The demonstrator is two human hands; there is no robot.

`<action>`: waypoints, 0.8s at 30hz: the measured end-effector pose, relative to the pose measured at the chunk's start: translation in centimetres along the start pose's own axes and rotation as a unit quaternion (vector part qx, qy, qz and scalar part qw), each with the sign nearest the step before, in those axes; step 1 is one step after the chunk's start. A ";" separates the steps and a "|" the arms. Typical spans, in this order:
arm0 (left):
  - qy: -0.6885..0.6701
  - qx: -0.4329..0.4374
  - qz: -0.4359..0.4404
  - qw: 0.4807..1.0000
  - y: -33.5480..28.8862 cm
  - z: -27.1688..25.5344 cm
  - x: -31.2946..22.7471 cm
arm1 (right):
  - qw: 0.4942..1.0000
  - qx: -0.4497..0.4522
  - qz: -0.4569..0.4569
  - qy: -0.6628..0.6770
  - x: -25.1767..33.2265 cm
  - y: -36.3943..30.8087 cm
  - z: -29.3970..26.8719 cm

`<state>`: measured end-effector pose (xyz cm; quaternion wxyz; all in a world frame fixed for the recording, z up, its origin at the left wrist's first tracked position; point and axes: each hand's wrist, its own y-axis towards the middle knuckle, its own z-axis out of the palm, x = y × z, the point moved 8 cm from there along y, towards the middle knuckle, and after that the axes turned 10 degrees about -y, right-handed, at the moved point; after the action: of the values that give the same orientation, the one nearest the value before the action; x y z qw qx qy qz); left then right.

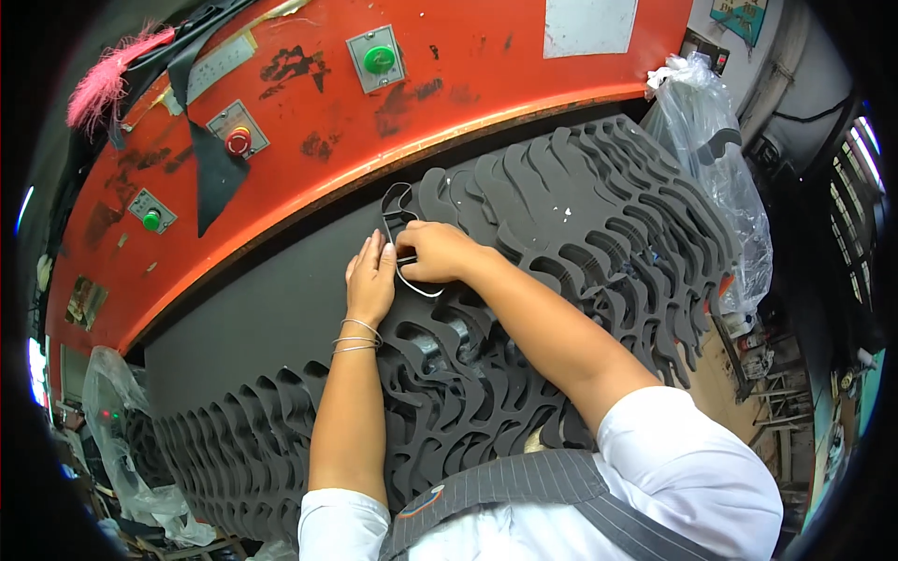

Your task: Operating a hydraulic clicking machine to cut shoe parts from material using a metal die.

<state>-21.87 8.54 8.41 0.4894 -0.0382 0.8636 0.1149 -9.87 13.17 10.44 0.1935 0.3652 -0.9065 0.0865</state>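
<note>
A thin metal cutting die (400, 216), curved like a shoe sole outline with a dark crossbar, lies on a dark grey foam sheet (253, 299). My right hand (438, 252) is closed on its middle, fingers curled inside the outline. Along the die's left edge rests my left hand (371, 280), fingers stretched out and close together, with thin bangles on the wrist. Just right of the die, sole-shaped cuts mark the foam. Part of the die is hidden under my hands.
Beyond the sheet stands an orange-red machine (309, 140) with green buttons (378, 60) and a red button (238, 141). Cut-out foam webbing (599, 266) spreads right and toward me. Clear plastic bags hang at the right (711, 168) and left (112, 421).
</note>
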 end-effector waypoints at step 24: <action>0.192 0.107 0.040 0.975 -0.3 1.0 -3.0 | 0.987 -0.120 -0.101 0.026 0.5 -6.2 -2.4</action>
<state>-19.44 8.28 10.48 0.3111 0.0277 0.9495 0.0315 -5.19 9.09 12.89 0.2669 0.4266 -0.8635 -0.0332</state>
